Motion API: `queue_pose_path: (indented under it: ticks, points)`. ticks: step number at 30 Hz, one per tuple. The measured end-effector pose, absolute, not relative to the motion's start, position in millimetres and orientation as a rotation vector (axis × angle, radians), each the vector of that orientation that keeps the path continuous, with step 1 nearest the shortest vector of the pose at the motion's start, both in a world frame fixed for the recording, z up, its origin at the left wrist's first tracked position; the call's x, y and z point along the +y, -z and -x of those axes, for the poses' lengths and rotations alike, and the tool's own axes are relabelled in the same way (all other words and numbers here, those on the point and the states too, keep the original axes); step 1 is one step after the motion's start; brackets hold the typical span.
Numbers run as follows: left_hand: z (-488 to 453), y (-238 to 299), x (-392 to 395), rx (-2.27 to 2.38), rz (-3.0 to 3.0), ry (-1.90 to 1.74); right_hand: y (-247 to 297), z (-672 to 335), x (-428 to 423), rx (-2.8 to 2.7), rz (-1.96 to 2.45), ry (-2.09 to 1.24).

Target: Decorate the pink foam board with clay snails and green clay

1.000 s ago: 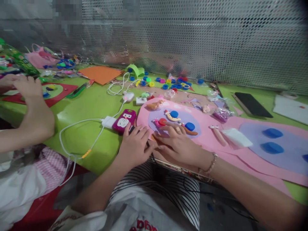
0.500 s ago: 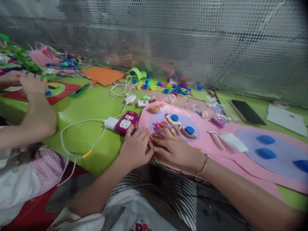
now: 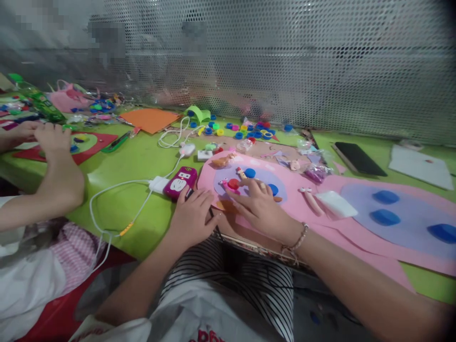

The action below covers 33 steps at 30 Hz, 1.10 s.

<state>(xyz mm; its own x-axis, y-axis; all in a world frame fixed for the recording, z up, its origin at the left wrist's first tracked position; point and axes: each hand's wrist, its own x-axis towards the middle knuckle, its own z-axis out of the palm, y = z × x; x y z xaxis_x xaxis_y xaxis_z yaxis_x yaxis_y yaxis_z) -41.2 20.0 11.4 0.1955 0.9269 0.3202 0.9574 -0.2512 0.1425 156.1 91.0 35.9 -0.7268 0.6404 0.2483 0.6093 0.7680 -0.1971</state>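
A perforated metal panel [image 3: 249, 61] fills the back, what lies behind it too blurred to name. The green worktop [image 3: 121, 164] runs out of view at both sides; its near edge passes close by both wrists. A second pink card [image 3: 377, 251] is cut off at the right. The co-worker's forearm [image 3: 67, 187] is cut off at the left, and the widest stretch of open green lies between it and the magenta device [image 3: 180, 184].

The first pink card [image 3: 206, 178] lies near the front edge, before the right hand [image 3: 261, 204], whose loosely spread, bent fingers cover part of its lilac oval [image 3: 265, 175]; whether they pinch anything I cannot tell. The left hand [image 3: 194, 213] rests palm down beside the device, fingers nearly straight (something thin and dark shows by them, its grip unclear). The red-capped pink snail [image 3: 233, 184] sits on the oval, by the right fingers. A blue cap [image 3: 272, 189] is partly hidden behind that hand.
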Motion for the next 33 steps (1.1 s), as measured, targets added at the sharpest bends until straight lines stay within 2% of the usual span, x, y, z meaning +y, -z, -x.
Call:
queue_pose_path:
  ticks: [6, 13, 17, 33]
  points:
    - [44, -9, 21, -1.807, 2.354, 0.574, -30, -152, 85, -2.747, 0.909, -0.131]
    - [52, 3, 19, -1.477, 2.308, 0.844, -29, -152, 84, -2.767, 0.873, -0.143]
    - [53, 6, 19, -1.398, 2.325, 0.856, -30, -151, 84, -2.779, 0.866, -0.141]
    - [48, 7, 20, -1.419, 2.252, 0.866, -31, -143, 86, -2.851, 0.794, -0.222]
